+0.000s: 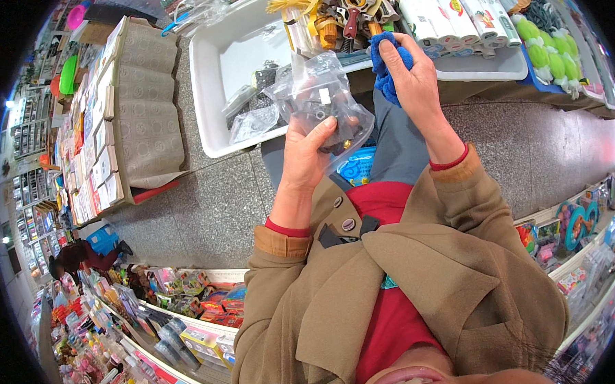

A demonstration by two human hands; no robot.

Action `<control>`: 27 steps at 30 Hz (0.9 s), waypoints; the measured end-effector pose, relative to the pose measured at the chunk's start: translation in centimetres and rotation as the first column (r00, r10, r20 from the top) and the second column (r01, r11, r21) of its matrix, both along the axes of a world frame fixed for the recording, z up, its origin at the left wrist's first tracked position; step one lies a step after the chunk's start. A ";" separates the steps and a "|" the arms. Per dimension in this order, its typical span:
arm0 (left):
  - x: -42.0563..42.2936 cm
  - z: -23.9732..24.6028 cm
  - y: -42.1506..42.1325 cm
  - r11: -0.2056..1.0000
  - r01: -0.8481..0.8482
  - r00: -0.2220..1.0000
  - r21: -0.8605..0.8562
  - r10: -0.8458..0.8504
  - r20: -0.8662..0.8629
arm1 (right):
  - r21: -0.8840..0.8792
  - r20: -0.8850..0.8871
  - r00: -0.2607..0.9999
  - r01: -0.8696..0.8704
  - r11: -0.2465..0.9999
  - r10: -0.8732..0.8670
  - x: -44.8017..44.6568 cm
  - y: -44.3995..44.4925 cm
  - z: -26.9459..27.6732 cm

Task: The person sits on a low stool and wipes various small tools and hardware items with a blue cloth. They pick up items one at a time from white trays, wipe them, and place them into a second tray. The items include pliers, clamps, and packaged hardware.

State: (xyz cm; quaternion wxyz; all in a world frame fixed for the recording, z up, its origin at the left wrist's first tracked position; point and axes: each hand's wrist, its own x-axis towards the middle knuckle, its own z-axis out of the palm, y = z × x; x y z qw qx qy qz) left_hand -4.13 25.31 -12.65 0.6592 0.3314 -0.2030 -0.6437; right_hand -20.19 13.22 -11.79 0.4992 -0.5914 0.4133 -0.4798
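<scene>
A clear plastic bag (pixel 328 85) with dark items inside is gripped in my left hand (pixel 308 151). The small dark items show through the film, but their kind is unclear. My right hand (pixel 415 79) clutches a crumpled blue cloth (pixel 387 70). Below and to the left of the bag, a white plastic tray (pixel 206 114) holds several packaged items, among them a clear bag (pixel 255 123). Slingshots (pixel 351 20) with yellow bands lie heaped just beyond my hands.
White packaged rolls (pixel 443 11) lie in another white tray (pixel 482 73) at the right. Green mesh-wrapped bundles (pixel 548 47) sit farther right. A cloth-draped table (pixel 146 96) with stacked books stands left. Toy shelves (pixel 199 299) run behind me. A person (pixel 81 258) is at the lower left.
</scene>
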 end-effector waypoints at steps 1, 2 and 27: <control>0.1 -0.1 -0.1 1.000 -0.010 1.000 0.007 0.010 -0.001 | -0.042 0.009 1.000 -0.019 0.999 0.019 -0.1 0.2 0.2; 0.2 -0.2 -0.2 1.000 -0.022 1.000 0.011 0.022 0.000 | -0.005 0.007 0.999 -0.047 0.999 0.047 -0.1 0.4 0.3; 1.6 -1.2 -0.3 0.980 -0.197 0.978 0.039 0.199 -0.064 | -0.001 -0.217 0.941 -0.267 0.964 0.261 2.2 3.7 -2.4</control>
